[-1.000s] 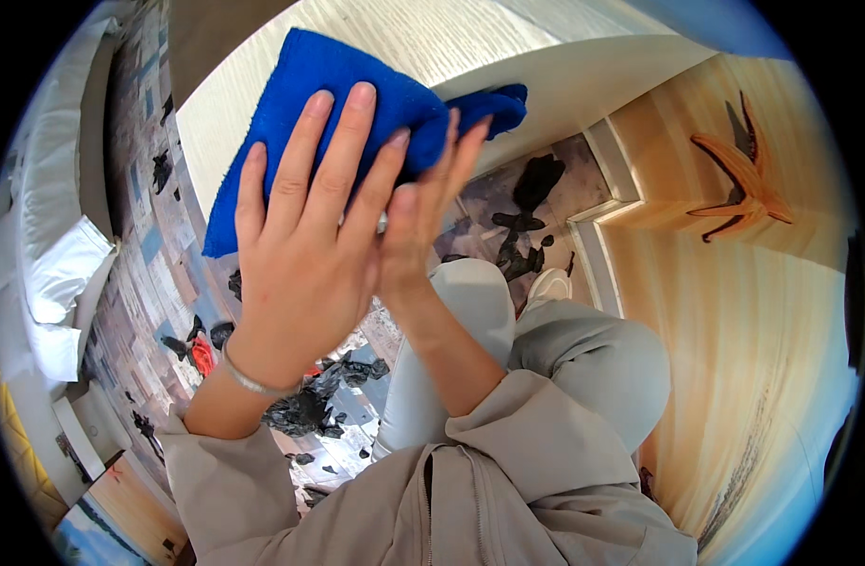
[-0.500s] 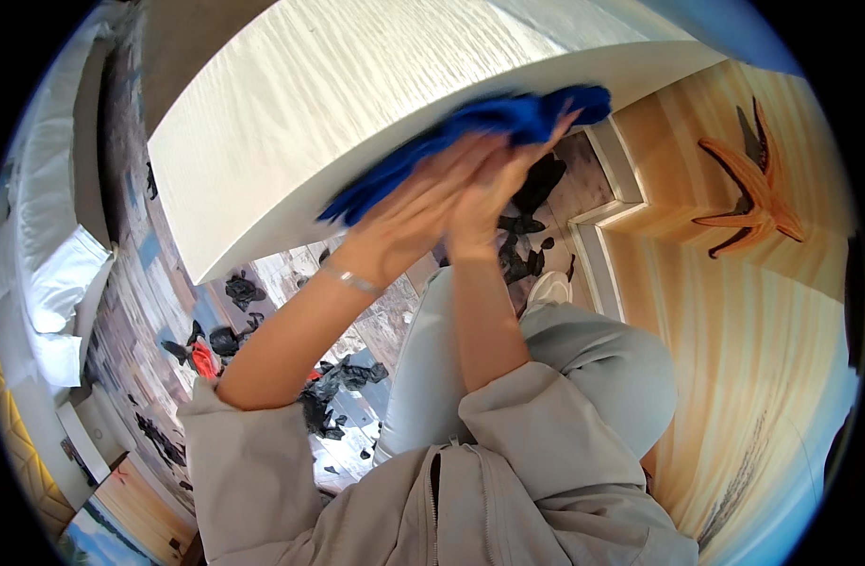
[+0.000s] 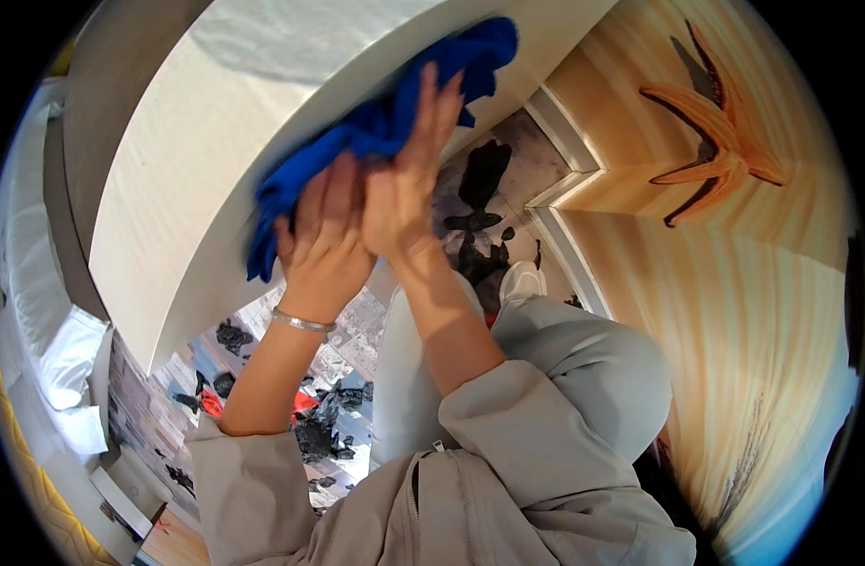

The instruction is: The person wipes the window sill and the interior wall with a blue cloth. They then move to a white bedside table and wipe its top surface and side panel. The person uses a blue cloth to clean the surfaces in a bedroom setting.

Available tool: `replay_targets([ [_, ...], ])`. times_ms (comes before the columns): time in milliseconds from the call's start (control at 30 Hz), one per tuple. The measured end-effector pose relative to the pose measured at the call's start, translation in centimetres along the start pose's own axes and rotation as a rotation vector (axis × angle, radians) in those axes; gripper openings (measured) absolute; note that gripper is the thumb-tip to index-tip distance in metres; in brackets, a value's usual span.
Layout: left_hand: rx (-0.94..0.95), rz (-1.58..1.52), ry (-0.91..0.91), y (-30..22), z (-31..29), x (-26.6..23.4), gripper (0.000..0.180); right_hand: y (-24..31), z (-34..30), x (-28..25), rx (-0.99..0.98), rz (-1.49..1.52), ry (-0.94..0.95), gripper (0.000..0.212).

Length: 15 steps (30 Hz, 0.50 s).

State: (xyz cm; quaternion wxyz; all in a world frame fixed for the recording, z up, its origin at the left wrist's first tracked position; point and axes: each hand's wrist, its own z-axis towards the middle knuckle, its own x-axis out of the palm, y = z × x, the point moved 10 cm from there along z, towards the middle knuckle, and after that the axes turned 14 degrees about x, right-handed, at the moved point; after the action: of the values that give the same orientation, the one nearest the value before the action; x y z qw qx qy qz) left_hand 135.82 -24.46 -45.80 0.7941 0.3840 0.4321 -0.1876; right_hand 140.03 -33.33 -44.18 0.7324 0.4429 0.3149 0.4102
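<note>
A blue cloth (image 3: 357,132) lies bunched along the curved edge of a white wood-grain tabletop (image 3: 197,160). My left hand (image 3: 324,231), with a bracelet at its wrist, presses the cloth to that edge, its fingers bent into the folds and its thumb at the left. Beside it, touching, my right hand (image 3: 404,189) lies flat on the cloth with its fingers stretched upward. The palms' undersides and the cloth beneath them are hidden.
Black and red scraps (image 3: 329,415) litter the patterned floor under my arms, and more black scraps (image 3: 480,208) lie near my shoe (image 3: 524,280). At the right stands a sand-coloured wall with a starfish (image 3: 725,156). White bedding (image 3: 69,358) shows at far left.
Both hands and the blue cloth have shifted left along the tabletop edge. The tabletop sits further left in view, and the starfish has moved up and left with it.
</note>
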Motion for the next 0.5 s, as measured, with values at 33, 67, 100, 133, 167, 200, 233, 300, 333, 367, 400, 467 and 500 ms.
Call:
replay_targets([
  [33, 0.022, -0.007, 0.031, -0.5, 1.9, 0.3, 0.053, -1.4, 0.9, -1.2, 0.018, 0.055, -0.061, 0.072],
  [67, -0.034, -0.211, 0.038, -0.5, 3.7, 1.1, 0.053, -3.0, 1.8, -2.3, 0.035, 0.111, -0.122, 0.071],
  [100, -0.03, -0.333, 0.051, -1.0, 5.3, 1.6, 0.053, -4.4, 2.6, -3.1, 0.053, 0.178, -0.173, 0.07],
  [133, -0.02, -0.46, 0.056, -1.7, 7.0, 2.3, 0.053, -7.6, 3.0, -3.8, 0.18, 0.273, -0.188, 0.069],
  [167, -0.01, -0.587, 0.059, -2.4, 8.6, 3.1, 0.054, -11.1, 2.8, -4.2, 0.306, 0.369, -0.202, 0.069],
  [200, -0.013, -0.734, -0.008, -2.9, 9.7, 4.2, 0.055, -13.6, 2.8, -4.3, 0.435, 0.47, -0.212, 0.068],
  [233, -0.025, -0.877, -0.078, -3.3, 10.2, 5.2, 0.056, -14.4, 2.7, -4.2, 0.52, 0.572, -0.233, 0.066],
  [300, 0.017, -0.678, 0.031, -4.8, 10.6, 7.1, 0.052, -15.5, 2.0, -3.7, 0.691, 0.768, -0.276, 0.062],
  [333, 0.075, -0.528, 0.021, -5.3, 10.9, 7.1, 0.051, -16.0, 1.6, -3.5, 0.776, 0.861, -0.297, 0.06],
  [367, 0.13, -0.376, 0.014, -5.9, 11.0, 7.1, 0.049, -16.3, 1.2, -3.1, 0.863, 0.953, -0.315, 0.058],
  [400, 0.176, -0.369, 0.06, -5.9, 12.5, 5.8, 0.045, -17.1, 1.2, -3.5, 0.944, 1.045, -0.358, 0.056],
  [467, 0.152, -0.326, -0.036, -3.7, 14.8, 1.7, 0.046, -14.1, 5.9, -5.7, 0.578, 0.808, -0.295, 0.053],
  [500, 0.141, -0.305, -0.079, -2.8, 15.8, -0.1, 0.046, -11.9, 7.7, -6.8, 0.4, 0.689, -0.264, 0.052],
])
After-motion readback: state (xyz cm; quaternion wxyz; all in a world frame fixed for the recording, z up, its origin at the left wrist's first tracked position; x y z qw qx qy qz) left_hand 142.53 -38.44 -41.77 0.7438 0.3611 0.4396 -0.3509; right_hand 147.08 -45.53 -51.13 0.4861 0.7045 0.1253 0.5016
